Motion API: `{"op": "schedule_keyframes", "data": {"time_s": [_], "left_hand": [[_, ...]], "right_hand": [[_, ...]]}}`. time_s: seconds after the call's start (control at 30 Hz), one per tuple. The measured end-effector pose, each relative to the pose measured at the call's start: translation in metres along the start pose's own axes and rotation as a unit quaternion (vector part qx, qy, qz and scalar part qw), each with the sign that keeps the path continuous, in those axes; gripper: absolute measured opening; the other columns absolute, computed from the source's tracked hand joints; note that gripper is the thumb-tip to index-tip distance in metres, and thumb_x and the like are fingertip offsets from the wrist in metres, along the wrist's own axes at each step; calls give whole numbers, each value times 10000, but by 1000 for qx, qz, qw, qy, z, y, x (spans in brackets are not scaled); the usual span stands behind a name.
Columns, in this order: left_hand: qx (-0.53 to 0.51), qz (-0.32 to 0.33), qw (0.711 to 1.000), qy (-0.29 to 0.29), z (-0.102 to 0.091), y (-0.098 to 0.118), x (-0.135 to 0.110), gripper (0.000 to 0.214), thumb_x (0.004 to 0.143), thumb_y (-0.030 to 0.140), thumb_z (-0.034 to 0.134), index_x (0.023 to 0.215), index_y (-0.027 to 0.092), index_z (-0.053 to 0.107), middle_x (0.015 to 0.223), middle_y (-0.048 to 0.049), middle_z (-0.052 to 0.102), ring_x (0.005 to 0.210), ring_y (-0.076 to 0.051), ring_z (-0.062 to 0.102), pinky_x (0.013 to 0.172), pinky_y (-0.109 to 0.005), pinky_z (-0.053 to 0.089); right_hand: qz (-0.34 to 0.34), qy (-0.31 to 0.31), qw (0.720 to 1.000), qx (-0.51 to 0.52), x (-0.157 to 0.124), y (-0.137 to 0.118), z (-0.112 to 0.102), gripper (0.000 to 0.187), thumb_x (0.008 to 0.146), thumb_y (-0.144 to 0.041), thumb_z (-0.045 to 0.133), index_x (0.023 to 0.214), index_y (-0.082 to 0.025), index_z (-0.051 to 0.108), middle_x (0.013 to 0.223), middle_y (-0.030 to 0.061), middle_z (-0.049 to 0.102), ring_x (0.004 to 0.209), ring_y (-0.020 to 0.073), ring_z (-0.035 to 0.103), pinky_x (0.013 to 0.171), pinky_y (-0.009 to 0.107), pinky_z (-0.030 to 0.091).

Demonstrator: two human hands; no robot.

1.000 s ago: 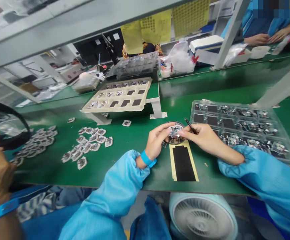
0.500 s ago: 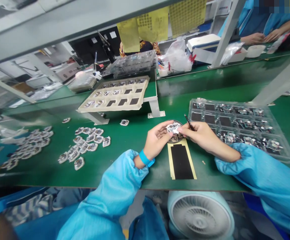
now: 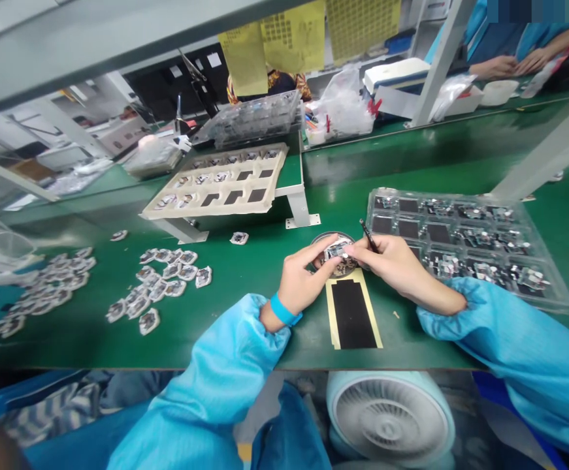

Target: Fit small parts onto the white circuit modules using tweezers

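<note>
My left hand (image 3: 304, 274) pinches a small white electronic assembly (image 3: 336, 250) between thumb and fingers. It is over a round dish (image 3: 350, 266) that has small parts in it. My right hand (image 3: 387, 258) is closed around a thin black pen-like tool (image 3: 368, 236), whose upper end sticks out above the knuckles; its other end is hidden. The right thumb and fingertips touch the right side of the assembly. Just below the dish lies a black rectangular sheet on yellow backing (image 3: 355, 316).
A clear compartment tray (image 3: 558, 287) with circuit parts lies at right. Several white assemblies (image 3: 151, 287) are spread at left, with a denser group (image 3: 59, 281) beyond. A beige tray (image 3: 264, 207) rests on a raised stand (image 3: 296, 205). A fan (image 3: 389, 418) stands below the table edge.
The view has shifted slightly, so most things sit a little further left. The assembly in my left hand has tilted a little; both hands keep their hold.
</note>
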State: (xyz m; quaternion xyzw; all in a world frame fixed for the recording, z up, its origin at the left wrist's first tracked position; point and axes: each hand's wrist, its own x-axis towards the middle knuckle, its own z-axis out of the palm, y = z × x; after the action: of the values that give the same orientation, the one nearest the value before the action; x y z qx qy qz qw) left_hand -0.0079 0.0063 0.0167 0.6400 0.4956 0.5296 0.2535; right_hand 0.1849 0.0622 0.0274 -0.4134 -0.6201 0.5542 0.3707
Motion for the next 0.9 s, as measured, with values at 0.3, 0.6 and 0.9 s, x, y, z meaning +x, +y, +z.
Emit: {"op": "schedule_keyframes", "data": {"time_s": [0.3, 0.6, 0.9], "left_hand": [[-261, -164, 951, -33, 3, -1, 1, 470, 766, 307, 884, 1199, 175, 756, 1217, -115, 760, 1072, -266, 747, 926, -381, 635], [-217, -178, 959, -41, 11, 2, -2, 418, 820, 373, 835, 1169, 165, 737, 1149, -108, 769, 915, -209, 759, 831, -327, 640], [-185, -143, 972, 11, 12, 16, -10, 310, 849, 379, 802, 1059, 155, 761, 1000, -93, 788, 805, -202, 748, 725, -311, 632]], "right_hand": [[-61, -21, 996, 66, 3, 7, 5, 352, 737, -377, 868, 962, -185, 677, 883, 30, 722, 834, 194, 691, 823, 345, 563], [-78, -46, 995, -39, 1, -1, 1, 216, 812, -363, 777, 892, -169, 724, 802, 20, 726, 735, 174, 651, 682, 301, 522], [-90, -38, 993, 61, -11, -6, 20, 300, 828, -461, 776, 882, -198, 640, 801, 17, 702, 731, 172, 651, 696, 311, 543]]}}
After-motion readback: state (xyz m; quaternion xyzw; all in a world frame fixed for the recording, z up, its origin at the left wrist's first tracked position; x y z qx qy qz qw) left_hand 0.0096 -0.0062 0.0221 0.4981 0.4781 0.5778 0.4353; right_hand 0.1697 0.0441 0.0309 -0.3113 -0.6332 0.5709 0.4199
